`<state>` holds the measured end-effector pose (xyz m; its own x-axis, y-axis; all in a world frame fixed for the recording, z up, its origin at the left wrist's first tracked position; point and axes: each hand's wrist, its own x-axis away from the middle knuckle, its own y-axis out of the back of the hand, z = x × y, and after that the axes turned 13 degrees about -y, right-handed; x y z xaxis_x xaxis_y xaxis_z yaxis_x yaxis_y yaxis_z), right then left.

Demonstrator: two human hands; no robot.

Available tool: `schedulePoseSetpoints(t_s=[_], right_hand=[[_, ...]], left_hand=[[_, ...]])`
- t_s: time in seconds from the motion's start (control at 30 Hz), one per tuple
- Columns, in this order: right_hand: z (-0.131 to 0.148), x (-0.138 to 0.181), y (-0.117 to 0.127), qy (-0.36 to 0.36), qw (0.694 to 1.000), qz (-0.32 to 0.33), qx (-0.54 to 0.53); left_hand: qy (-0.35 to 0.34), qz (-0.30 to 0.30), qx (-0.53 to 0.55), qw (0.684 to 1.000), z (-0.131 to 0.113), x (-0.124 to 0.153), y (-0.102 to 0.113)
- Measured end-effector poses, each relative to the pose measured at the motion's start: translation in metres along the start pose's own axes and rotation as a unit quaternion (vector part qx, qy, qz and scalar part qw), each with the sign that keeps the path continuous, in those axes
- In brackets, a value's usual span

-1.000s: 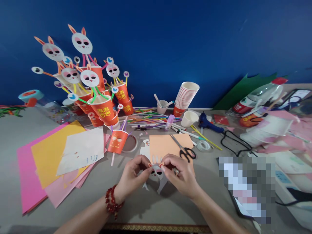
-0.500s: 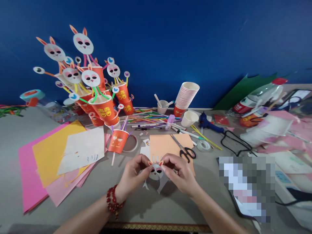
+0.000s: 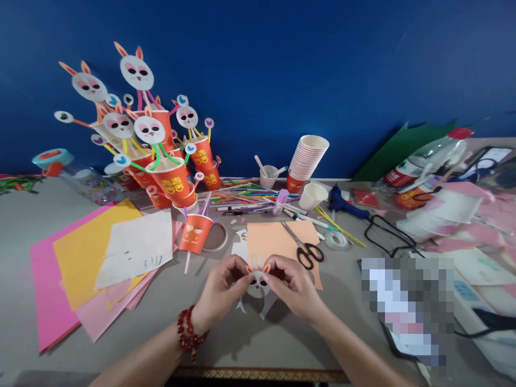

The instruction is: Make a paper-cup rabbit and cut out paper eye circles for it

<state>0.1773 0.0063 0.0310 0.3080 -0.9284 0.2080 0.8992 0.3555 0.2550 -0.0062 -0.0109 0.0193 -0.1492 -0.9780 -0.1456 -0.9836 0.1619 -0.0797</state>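
Both hands meet low in the middle of the grey table (image 3: 169, 301), pinching a small white paper rabbit face (image 3: 257, 282) with orange ears and dark eyes. My left hand (image 3: 221, 293), with a red bead bracelet on its wrist, grips the face's left side with closed fingers. My right hand (image 3: 293, 287) pinches its right side near an ear. Paper scraps lie under the hands. Just beyond them lies a peach paper sheet (image 3: 270, 239) with black-handled scissors (image 3: 305, 251) on it. An orange paper cup (image 3: 195, 232) stands to the left of the sheet.
Orange cups topped with rabbit faces on sticks (image 3: 161, 156) crowd the back left. Pink, yellow and white sheets (image 3: 100, 258) lie left. Straws and pens (image 3: 250, 201), stacked cups (image 3: 308, 158), a blue glue gun (image 3: 342, 204), a tape roll (image 3: 336, 240) and a bottle (image 3: 431, 156) sit behind and right.
My hands have drawn slightly closer together over the rabbit face, fingers shifting toward its ears. The face stays in place; everything else is unchanged.
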Motion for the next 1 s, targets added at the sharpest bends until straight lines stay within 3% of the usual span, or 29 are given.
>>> schedulePoseSetpoints(t_s=[0.73, 1.0], right_hand=[[0.0013, -0.0006, -0.0002, 0.006, 1.000, -0.010, 0.008], [-0.0032, -0.0032, 0.0005, -0.017, 1.000, 0.010, -0.009]], left_hand=[[0.013, 0.011, -0.026, 1.000, 0.0009, 0.0006, 0.0007], [0.028, 0.009, 0.015, 0.999, 0.0029, -0.0007, 0.0016]])
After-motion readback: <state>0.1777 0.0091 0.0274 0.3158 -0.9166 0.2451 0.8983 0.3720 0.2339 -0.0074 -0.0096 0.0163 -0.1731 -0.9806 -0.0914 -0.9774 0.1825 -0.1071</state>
